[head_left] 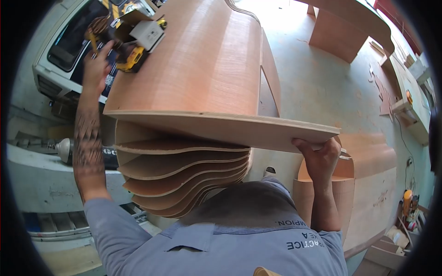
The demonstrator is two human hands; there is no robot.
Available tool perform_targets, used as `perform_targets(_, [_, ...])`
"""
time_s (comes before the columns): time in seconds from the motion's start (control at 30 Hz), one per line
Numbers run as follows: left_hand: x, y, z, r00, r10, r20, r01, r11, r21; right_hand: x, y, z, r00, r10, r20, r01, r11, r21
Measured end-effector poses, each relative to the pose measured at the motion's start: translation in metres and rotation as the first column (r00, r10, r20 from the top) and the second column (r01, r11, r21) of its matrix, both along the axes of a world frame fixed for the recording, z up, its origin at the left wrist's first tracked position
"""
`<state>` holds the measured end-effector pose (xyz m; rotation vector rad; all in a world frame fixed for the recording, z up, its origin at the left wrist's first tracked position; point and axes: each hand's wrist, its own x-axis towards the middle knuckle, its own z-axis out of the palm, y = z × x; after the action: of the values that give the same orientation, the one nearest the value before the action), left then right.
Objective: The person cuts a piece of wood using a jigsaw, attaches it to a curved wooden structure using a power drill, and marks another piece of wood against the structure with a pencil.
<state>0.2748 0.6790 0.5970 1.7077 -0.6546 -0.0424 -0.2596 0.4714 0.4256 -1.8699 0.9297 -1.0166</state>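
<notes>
My right hand (322,158) grips the right end of a flat plywood panel (248,129), thumb against its near face. The panel spans in front of me, along the near edge of a large curved plywood piece (198,60). My left hand (96,71) reaches far forward on the left, its fingers bent at a yellow and black cordless power tool (133,59). The exact grip there is partly hidden. An open cardboard box (147,34) sits just beyond the tool. Below the panel, wavy plywood layers (184,172) are stacked like shelves.
More curved plywood (368,158) stands at my right, and another piece (340,34) lies at the far right. A white vehicle (69,41) is at the far left, near a dark cylinder (94,154). Tools (407,202) cluster at the right edge.
</notes>
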Motion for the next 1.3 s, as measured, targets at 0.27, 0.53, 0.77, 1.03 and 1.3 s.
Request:
perform_targets(0.27, [-0.118,0.011,0.039,0.983,-0.176,0.047,0.167,0.975,0.149,-0.008,-0.016,-0.008,0.995,0.066,-0.081,-0.078,0.984,-0.159])
perform_targets(0.53, [-0.22,-0.177,0.023,0.725,-0.682,-0.097,0.482,0.402,0.778,-0.014,-0.037,0.0,0.952,0.274,-0.136,-0.295,0.939,-0.176])
perform_targets(0.77, [-0.234,-0.263,-0.098,0.53,-0.582,-0.617,0.655,-0.182,0.733,-0.014,-0.047,-0.002,0.913,0.376,-0.161,-0.396,0.91,-0.119])
perform_targets(1.03, [-0.241,-0.275,-0.226,0.439,-0.402,-0.804,0.784,-0.265,0.561,-0.013,-0.049,-0.004,0.913,0.382,-0.145,-0.401,0.904,-0.147])
perform_targets(1.3, [-0.257,-0.248,-0.292,0.321,-0.534,-0.782,0.721,-0.397,0.567,-0.013,-0.052,-0.006,0.912,0.383,-0.147,-0.404,0.902,-0.152])
